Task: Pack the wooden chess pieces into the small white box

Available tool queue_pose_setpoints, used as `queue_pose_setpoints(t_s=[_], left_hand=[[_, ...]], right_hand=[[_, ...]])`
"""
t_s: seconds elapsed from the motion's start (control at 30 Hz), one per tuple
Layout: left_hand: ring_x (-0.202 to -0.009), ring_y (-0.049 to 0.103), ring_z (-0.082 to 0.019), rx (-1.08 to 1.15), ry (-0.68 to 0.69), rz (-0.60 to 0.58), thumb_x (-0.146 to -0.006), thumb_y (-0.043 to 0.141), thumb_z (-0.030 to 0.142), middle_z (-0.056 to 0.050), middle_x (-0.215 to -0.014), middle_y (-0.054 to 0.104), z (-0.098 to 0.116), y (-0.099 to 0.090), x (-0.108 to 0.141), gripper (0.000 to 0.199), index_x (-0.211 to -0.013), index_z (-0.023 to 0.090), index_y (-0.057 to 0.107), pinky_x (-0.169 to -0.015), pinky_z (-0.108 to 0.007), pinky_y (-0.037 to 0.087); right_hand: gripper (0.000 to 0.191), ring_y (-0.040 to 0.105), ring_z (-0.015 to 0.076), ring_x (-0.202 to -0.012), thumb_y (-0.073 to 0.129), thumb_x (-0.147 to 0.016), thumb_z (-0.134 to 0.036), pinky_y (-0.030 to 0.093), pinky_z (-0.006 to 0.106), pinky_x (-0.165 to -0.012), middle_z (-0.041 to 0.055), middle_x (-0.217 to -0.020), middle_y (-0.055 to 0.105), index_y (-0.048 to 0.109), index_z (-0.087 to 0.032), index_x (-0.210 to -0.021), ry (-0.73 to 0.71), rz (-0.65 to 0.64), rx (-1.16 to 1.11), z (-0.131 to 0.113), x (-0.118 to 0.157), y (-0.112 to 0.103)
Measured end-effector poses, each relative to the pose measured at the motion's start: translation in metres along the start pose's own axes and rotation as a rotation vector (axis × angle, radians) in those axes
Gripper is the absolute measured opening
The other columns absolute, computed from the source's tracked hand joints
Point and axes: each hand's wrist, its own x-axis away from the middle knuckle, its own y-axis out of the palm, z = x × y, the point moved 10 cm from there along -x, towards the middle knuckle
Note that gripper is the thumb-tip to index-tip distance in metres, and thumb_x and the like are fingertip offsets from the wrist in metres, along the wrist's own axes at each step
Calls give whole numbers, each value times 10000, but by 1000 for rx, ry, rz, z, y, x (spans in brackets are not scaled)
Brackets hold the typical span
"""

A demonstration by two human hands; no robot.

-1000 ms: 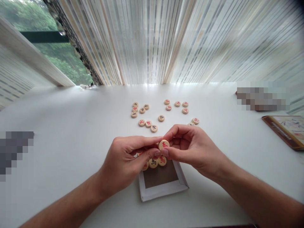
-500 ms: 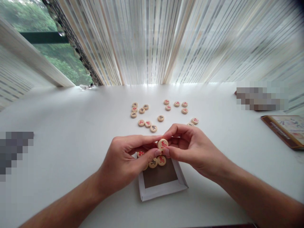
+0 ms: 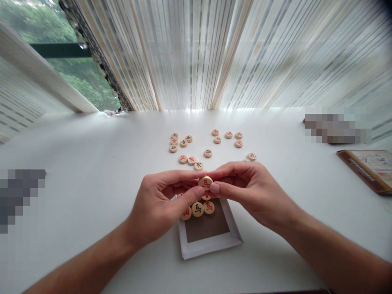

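Between the fingertips of my left hand (image 3: 167,200) and my right hand (image 3: 241,183) is a round wooden Chinese chess piece (image 3: 205,183) with a red character, held above a shallow box. Both hands pinch it, one from each side. The box (image 3: 214,241) has white walls and a brown floor. Inside lie a black-marked piece (image 3: 197,209), a red-marked piece (image 3: 208,207) and another red piece (image 3: 186,212) partly under my left thumb. More pieces in the box's far part are mostly hidden by my hands.
Several chess pieces lie scattered farther back, among them a black-marked one (image 3: 208,153) and a red-marked one (image 3: 251,156). A brown-edged printed box (image 3: 367,169) rests at the right. Striped curtains (image 3: 183,57) hang behind the white table (image 3: 101,163).
The held piece has shifted slightly left and up, and its face is turned a little. My right fingers have moved slightly left with it.
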Motion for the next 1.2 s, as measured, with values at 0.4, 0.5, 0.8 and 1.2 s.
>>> queue_pose_setpoints(t_s=[0.4,0.5,0.8,1.2], left_hand=[[-880,857,-206,-37,47,88,-823,895,113,-38,-975,882,-1,-11,-1,195,-999,196,886,-817,-226,716],[-857,854,-178,-60,75,106,-815,892,81,-11,-935,881,2,-13,0,205,-975,209,888,-803,-183,702],[-837,862,-191,16,80,128,-787,900,41,-9,-920,879,6,-13,-2,251,-972,209,889,-776,-183,711],[-860,849,-142,31,88,56,-834,886,75,-21,-973,882,2,-8,-2,253,-1058,192,875,-833,-141,677]], right_hand=[[251,802,243,-872,991,-745,-361,698,339,-756,88,-935,842,880,-227,-926,-201,78,176,-21,4,-1],[236,808,236,-841,989,-749,-328,702,325,-746,89,-931,847,879,-220,-927,-215,80,189,-22,5,-1],[275,818,202,-739,979,-769,-254,715,307,-712,69,-865,857,884,-234,-1027,-109,56,77,-6,1,-6],[333,791,127,-764,923,-862,-254,667,195,-735,61,-903,860,854,-254,-1187,1,-13,16,9,-1,-4]])
